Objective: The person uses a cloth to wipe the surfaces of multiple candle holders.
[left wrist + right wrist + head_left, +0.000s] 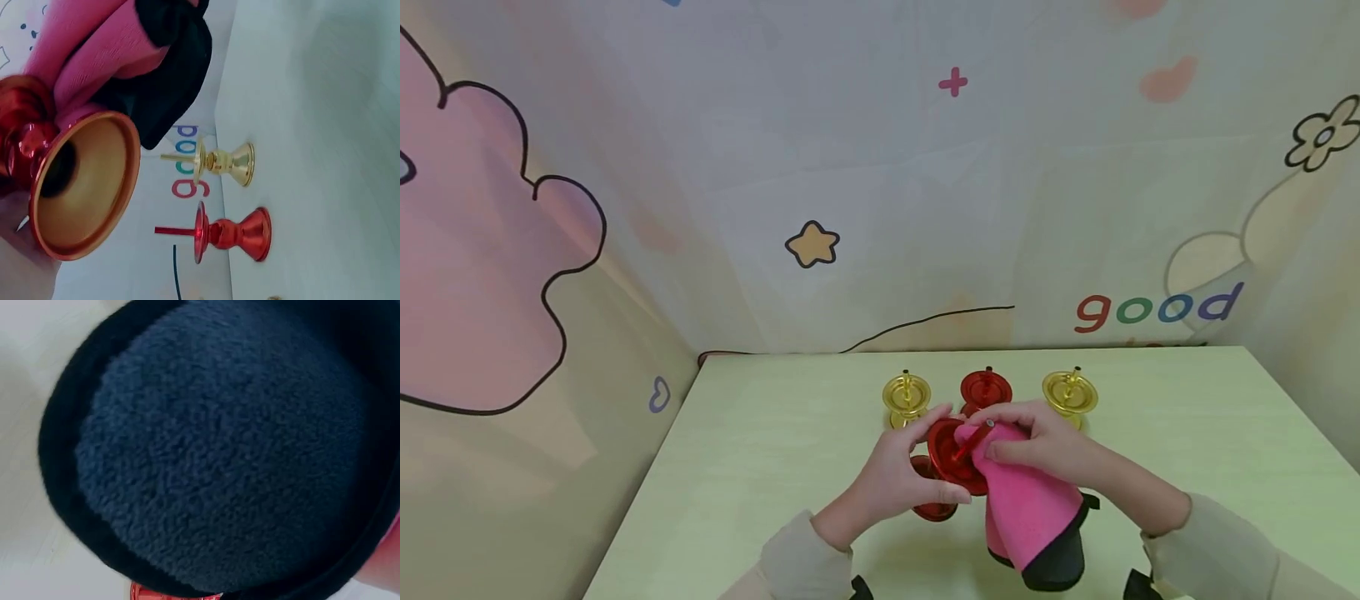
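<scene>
A red metal candlestick (945, 467) is held tilted over the table in my left hand (887, 475), fingers and thumb round its dish. Its spike points up and to the right. The left wrist view shows the hollow, gold-coloured underside of its base. My right hand (1045, 437) grips a pink cloth (1030, 517) with black trim and presses it against the dish beside the spike. The cloth's lower part hangs down and covers some of the dish. In the right wrist view its dark fuzzy side (219, 450) fills most of the picture.
Behind the hands stand a gold candlestick (906, 393) at left, another red candlestick (987, 387) in the middle and a second gold candlestick (1070, 392) at right. They are upright on the pale table (760, 467). A printed curtain (880, 167) hangs behind the table.
</scene>
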The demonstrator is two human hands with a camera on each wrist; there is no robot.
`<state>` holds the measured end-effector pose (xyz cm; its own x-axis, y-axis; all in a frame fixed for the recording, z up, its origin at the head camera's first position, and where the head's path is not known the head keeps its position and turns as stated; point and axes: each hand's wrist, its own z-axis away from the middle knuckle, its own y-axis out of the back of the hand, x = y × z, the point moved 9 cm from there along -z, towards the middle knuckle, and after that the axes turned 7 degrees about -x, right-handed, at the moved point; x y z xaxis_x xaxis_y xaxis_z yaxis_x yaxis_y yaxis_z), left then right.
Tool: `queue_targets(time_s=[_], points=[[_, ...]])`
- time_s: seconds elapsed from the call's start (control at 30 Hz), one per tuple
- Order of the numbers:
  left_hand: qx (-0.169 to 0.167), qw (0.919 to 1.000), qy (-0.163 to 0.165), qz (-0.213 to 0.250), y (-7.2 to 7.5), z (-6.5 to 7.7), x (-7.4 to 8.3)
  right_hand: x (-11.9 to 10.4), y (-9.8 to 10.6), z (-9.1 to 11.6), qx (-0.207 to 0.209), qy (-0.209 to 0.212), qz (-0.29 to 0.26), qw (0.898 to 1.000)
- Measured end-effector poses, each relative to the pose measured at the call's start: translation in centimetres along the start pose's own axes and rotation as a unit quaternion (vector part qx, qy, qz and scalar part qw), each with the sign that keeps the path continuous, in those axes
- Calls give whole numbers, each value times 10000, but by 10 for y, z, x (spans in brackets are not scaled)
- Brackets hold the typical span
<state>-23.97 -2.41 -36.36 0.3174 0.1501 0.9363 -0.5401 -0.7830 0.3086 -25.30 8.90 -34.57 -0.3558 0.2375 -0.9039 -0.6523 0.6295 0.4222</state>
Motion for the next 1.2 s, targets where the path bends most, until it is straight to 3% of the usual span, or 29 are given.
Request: queue_targets(time_s=[0.1, 0.2, 0.33, 0.47, 0.57, 0.67, 0.77, 0.83, 0.93, 1.07, 1.2], points=[[535, 9980, -153, -300, 7, 1, 2, 6, 6, 3, 367, -450, -185, 9981], [989, 9919, -571, -564, 10, 3, 9, 10, 13, 7, 835, -884, -447, 9916], [1105, 9832, -1092, -958, 7, 5, 22, 7, 16, 11, 1239, -1159, -627, 9835], [1271, 9703, -1376, -1531, 7, 6, 33, -1, 14, 12, 1330, -1036, -504, 9844], [1206, 9695, -1491, -1525, 9, 5, 37, -10, 13, 12, 1183, -745, 54, 9902], [815, 9800, -1423, -1130, 9, 4, 35, -23, 12, 11, 876, -169, 818, 9927], [236, 9887, -1336, -635, 5, 3, 34, -38, 8, 10, 415, 592, 1336, 9884], [-166, 9923, -1184, -312, 1, 2, 35, -46, 4, 9, 31, 1022, 1389, 9850], [-602, 9943, -876, -54, -3, 1, 34, -49, 2, 7, -415, 1189, 1198, 9848], [-472, 9984, -315, 49, 1, 0, 26, -38, 5, 5, -330, 772, 702, 9940], [373, 9991, -147, 143, 10, 2, 20, -22, 10, 5, 264, 222, 347, 9988]])
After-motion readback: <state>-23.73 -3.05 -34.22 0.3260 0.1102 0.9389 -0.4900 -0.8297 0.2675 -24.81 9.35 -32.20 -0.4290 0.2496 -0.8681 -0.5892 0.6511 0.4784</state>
